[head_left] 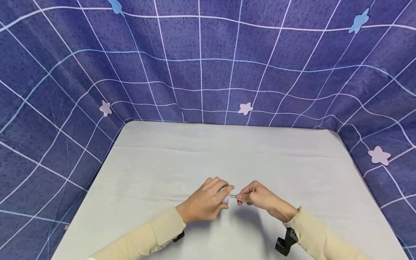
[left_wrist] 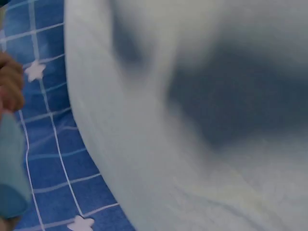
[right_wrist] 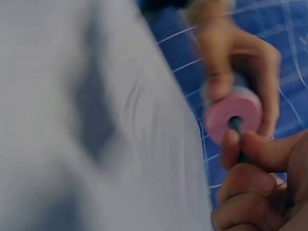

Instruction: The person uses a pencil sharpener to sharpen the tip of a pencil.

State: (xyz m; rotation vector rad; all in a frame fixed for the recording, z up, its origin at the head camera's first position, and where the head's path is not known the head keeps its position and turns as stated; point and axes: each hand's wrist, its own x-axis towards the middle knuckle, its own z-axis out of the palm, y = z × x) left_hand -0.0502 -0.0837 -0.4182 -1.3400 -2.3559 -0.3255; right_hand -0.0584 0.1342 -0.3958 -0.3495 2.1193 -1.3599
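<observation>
My left hand (head_left: 208, 200) grips a small cylinder (right_wrist: 219, 120) that looks like a pencil sharpener, with a light blue body and a round pink end. Its fingers and thumb curl round the sides. A thin green pencil (right_wrist: 236, 126) enters the hole in the middle of the pink end; its tip is hidden inside. Thumb and forefinger of my right hand (right_wrist: 269, 183) pinch the pencil close to the hole. In the left wrist view the light blue body (left_wrist: 12, 163) shows at the left edge, with fingers (left_wrist: 9, 82) above it. Both hands are raised over the table.
A white cloth covers the table (head_left: 162, 155). A dark blue curtain (head_left: 182, 43) with a grid of pale lines and stars surrounds its back and sides. A black wrist device (head_left: 286, 242) hangs under the right sleeve.
</observation>
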